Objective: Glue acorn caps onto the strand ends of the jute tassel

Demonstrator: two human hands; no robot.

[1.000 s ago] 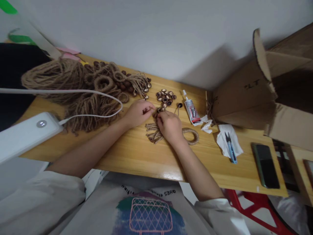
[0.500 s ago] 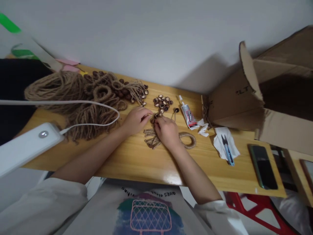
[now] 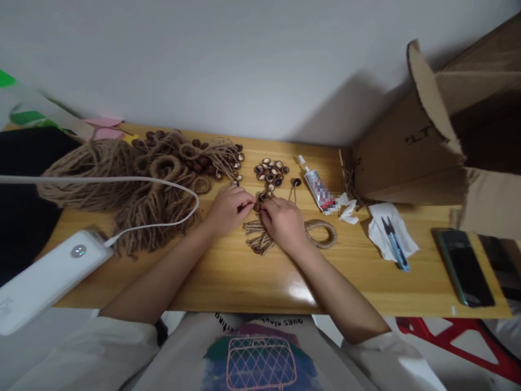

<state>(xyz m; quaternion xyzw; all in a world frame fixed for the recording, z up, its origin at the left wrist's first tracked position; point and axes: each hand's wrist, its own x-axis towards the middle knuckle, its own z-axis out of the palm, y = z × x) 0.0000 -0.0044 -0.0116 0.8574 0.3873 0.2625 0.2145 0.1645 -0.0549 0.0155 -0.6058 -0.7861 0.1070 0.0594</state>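
Note:
My left hand [image 3: 228,209] and my right hand [image 3: 283,221] meet at the middle of the wooden table [image 3: 228,277], fingertips pinched together on a small brown nut shell and a strand of jute. Under my right hand lies a jute ring ornament [image 3: 323,233] with a tassel of cords [image 3: 256,239] fanning out below the fingers. Just beyond the fingertips sits a small heap of nut shells [image 3: 271,169]. One shell on a string [image 3: 296,183] lies to their right.
A big pile of jute cord and finished rings [image 3: 134,179] fills the table's left. A white power bank [image 3: 44,277] with cable lies front left. A glue tube [image 3: 319,190], snips [image 3: 394,241] on tissue, a phone [image 3: 464,266] and an open cardboard box [image 3: 427,136] stand right.
The view has shifted slightly as my head moved. Both hands stay pinched together at the same spot over the tassel, working the shell and strand with small finger motions.

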